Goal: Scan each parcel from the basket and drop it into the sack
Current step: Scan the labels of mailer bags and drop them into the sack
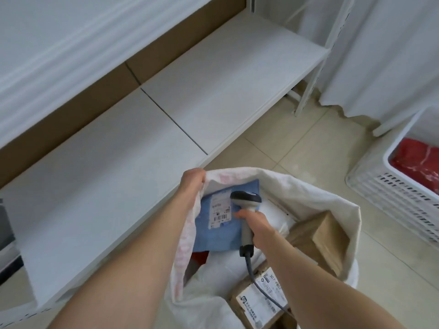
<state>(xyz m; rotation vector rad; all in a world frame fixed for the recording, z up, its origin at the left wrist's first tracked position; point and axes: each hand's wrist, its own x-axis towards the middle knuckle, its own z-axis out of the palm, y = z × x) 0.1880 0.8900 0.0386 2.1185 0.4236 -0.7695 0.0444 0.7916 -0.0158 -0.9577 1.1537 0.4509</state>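
My left hand [193, 179] is pinching the rim of the sack [311, 192], and my right hand [257, 227] is wrapped round the scanner [245, 199]. It's aimed at the blue parcel [213, 233] lying inside the sack next to brown boxes [325, 236]. The white basket [392, 193] off to my right has a red parcel [415, 160] in it. Beige tiled floor [297, 143], low white shelf [154, 138].

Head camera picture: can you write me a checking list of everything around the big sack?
Surface: beige tiled floor; low white shelf beside it.
Job's things: white sack open, holding blue parcel, brown box, labelled box; scanner above blue parcel; white basket at right holds red parcel.
Clutter: nothing seen.
Hands: left hand grips sack's rim; right hand grips scanner handle.
Cables: grey cable runs from scanner down over the sack.
Surroundings: white curtain behind basket.
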